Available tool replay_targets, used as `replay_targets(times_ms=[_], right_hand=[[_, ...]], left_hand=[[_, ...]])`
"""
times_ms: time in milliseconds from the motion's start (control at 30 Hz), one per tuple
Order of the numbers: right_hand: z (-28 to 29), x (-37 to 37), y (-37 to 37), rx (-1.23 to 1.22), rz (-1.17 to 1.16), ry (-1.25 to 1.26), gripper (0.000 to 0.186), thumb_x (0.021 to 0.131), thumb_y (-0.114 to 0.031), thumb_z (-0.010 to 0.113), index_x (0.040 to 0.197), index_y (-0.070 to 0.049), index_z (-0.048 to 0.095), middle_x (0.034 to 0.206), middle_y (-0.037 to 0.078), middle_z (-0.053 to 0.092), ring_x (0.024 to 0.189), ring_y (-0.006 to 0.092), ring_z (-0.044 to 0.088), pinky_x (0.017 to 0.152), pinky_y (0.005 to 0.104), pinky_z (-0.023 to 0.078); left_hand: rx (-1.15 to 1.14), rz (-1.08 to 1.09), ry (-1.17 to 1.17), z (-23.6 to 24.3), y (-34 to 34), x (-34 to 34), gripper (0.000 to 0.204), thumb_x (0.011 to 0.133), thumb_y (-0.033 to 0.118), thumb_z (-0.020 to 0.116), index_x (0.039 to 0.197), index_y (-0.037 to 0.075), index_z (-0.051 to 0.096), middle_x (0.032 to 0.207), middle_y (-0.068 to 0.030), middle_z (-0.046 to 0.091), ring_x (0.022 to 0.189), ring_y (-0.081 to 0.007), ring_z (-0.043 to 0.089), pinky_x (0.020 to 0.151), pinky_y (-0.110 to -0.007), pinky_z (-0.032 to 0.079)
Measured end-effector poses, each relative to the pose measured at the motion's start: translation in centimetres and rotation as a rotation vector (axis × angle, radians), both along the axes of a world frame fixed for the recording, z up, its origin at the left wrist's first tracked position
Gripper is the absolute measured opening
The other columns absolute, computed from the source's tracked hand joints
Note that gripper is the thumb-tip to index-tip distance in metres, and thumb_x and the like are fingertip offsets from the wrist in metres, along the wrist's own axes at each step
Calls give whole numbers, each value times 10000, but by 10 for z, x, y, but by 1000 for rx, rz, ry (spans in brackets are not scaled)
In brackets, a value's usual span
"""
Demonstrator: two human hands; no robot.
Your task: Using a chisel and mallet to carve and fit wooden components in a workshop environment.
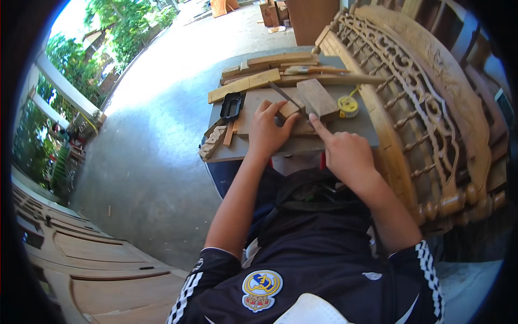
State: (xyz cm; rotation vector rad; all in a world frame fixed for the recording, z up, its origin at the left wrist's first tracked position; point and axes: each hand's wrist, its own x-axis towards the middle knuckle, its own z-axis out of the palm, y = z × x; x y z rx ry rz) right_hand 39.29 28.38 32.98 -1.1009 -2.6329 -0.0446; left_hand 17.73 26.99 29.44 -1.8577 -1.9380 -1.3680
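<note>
While our left hand (268, 131) clamps a small wood block (290, 109) steady on the tabletop (356, 127), our right hand (345, 154), closed except its index finger, points beside it.

matt wooden block (288, 109), glossy black plastic tray (231, 105)

Wood offcuts (259, 73) crowd bench back; front edge (302, 146) free.

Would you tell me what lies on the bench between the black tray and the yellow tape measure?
In the head view, a wooden board and a metal blade lie between the black tray and yellow tape measure.
</note>
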Motion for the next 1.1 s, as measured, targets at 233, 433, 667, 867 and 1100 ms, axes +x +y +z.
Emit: replay_targets(times_ms=[233, 433, 667, 867, 1100], right_hand=[[28, 72, -45, -155, -9, -48, 637, 875, -120, 584, 1497, -211, 481, 725, 139, 673, 658, 320, 686, 607, 461, 551], [29, 26, -19, -102, 23, -20, 567, 908, -101, 569, 1465, -197, 519, 754, 152, 688, 715, 336, 701, 656, 456, 558], [13, 37, -25, -109, 14, 61, 585, 868, -88, 590, 1441, -201, 547, 753, 162, 695, 718, 331, 705, 654, 442, 558], [36, 71, -37, -41, 35, 39, 501, 941, -111, 553, 1422, -252, 569, 659, 179, 630, 624, 361, 648, 593, 473, 507], [15, 8, -2, 25, 47, 58, 555, 846, -135, 680, 1392, -136, 579, 763, 163, 702, 757, 316, 730, 666, 429, 577]], left_hand=[[31, 62, 24, -2, 1, 1, 402, 795, 291, 820, 1081, 23, 732, 934, -162, 650, 871, -345, 649, 770, -411, 522], [67, 19, 72, -1, -5, -6, 399, 793, 284, 832, 1056, -2, 741, 884, -161, 663, 825, -316, 660, 747, -402, 523], [51, 82, 108, -2, -1, -3, 397, 814, 287, 820, 1103, 25, 742, 977, -176, 701, 901, -330, 685, 808, -402, 533], [113, 43, 142, -4, 2, -9, 416, 791, 315, 828, 1070, 18, 749, 897, -150, 683, 822, -302, 670, 760, -389, 533], [77, 58, 102, -3, 4, -9, 398, 786, 307, 832, 1043, 14, 756, 900, -149, 693, 830, -287, 684, 769, -387, 537]])
